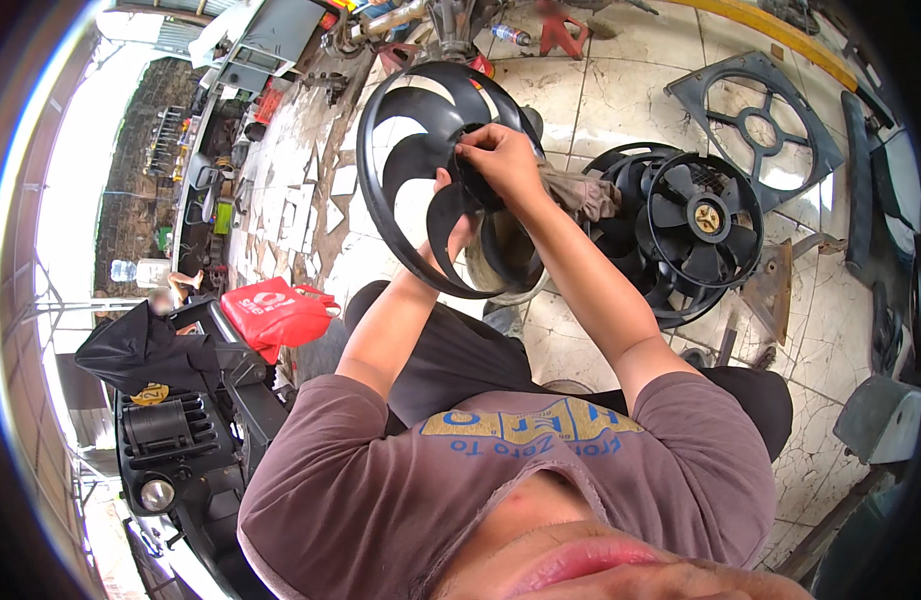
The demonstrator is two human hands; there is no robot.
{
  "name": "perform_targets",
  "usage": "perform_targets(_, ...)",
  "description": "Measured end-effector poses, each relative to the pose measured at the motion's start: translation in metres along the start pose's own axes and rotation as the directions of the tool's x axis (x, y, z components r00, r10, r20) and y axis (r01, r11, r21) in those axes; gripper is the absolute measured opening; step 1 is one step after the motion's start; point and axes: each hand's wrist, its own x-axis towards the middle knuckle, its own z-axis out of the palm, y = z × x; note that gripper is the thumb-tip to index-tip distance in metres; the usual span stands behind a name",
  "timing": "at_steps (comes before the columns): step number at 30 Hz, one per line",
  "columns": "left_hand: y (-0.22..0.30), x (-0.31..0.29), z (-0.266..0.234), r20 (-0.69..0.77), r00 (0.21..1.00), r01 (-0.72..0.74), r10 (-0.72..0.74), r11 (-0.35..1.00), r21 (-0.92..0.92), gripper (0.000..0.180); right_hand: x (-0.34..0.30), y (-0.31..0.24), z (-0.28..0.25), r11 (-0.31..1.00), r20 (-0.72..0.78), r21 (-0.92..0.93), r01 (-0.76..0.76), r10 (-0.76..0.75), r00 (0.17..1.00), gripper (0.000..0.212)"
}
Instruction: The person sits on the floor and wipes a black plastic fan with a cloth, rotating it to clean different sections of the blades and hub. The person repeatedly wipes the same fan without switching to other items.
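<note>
A large black radiator fan with curved blades and an outer ring stands tilted in front of me. My left hand reaches behind a lower blade and grips the fan, with a fingertip showing past the blade edge; the rest of that hand is partly hidden. At the hub, my right hand has thumb and forefinger pinched together. Whatever lies between those fingertips is too small to make out. Just right of the fan, a crumpled grey-brown cloth lies near my right forearm.
Several black fan assemblies are stacked on the tiled floor to the right, below a square black fan shroud. A red stand and a bottle are farther off. Left are a red bag, a vehicle front and another person.
</note>
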Motion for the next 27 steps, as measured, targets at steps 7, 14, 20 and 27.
perform_targets(7, -0.008, 0.008, -0.038, -0.051, 0.998, -0.039, 0.043, 0.997, 0.069, 0.081, 0.002, 0.012, 0.01, 0.988, 0.048, 0.152, 0.004, -0.012, 0.999, 0.014)
perform_targets(14, 0.006, 0.003, -0.006, -0.067, 0.998, 0.028, -0.019, 0.99, 0.136, 0.076, -0.001, 0.018, 0.009, 0.958, -0.021, 0.238, -0.163, 0.172, 0.985, 0.018)
perform_targets(20, 0.022, -0.016, 0.035, -0.104, 0.992, -0.052, 0.078, 0.972, 0.231, 0.076, 0.002, 0.003, -0.005, 0.806, 0.065, 0.525, -0.272, 0.281, 0.957, 0.024)
perform_targets(27, 0.019, 0.012, -0.008, -0.206, 0.973, -0.068, 0.103, 0.983, 0.17, 0.089, 0.027, -0.034, -0.042, 0.773, -0.058, 0.626, -0.103, 0.178, 0.982, 0.024)
